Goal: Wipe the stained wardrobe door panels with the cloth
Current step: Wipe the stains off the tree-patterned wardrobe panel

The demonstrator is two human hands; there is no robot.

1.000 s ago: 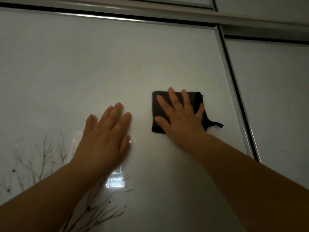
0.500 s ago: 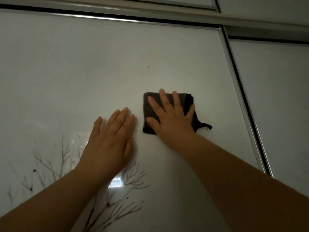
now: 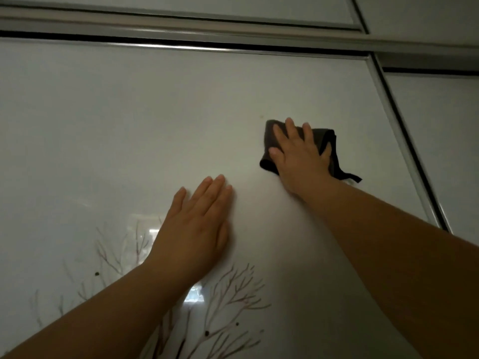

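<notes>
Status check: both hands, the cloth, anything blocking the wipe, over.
Right hand flat, pressing dark cloth on door panel. Left hand flat on bare panel. Small speck just off cloth's upper-left corner. Nothing blocking.

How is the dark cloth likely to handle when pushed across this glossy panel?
Probably floppy: the cloth bunches at its edges, and a loose tab trails at its lower right. It likely slides easily, since the door panel reflects light.

Dark cloth (image 3: 325, 138) on glossy white door panel (image 3: 129, 125)
Folded flat (its thin end trailing lower right), just beside a small stain (image 3: 261, 116).
</notes>
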